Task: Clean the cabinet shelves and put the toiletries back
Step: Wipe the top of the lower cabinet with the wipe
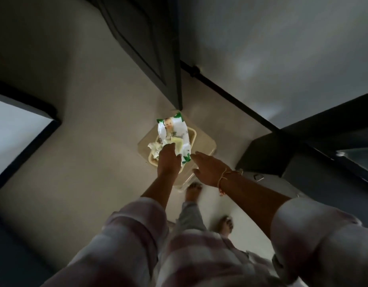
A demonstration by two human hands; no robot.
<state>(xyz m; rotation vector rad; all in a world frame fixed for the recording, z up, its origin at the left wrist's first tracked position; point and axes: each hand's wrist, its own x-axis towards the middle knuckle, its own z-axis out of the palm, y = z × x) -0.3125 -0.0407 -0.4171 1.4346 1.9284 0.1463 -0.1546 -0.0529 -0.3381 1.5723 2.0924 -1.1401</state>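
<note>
While the wipes pack point(175, 131) is gripped by the left hand point(168, 160) directly above the open bin point(206, 141), a crumpled wipe point(155, 147) is seen at its fingertips. The right hand point(208, 168) is held open, fingers spread, just beside the pack. Discarding a used wipe, within the cleaning step, is judged to be in hand; a release over the opening is called for next. A baby's face is printed on the pack; the lettering cannot be read.

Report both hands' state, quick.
Left hand: grips the wipes pack over the bin.
Right hand: open, holding nothing, beside the pack.
</note>
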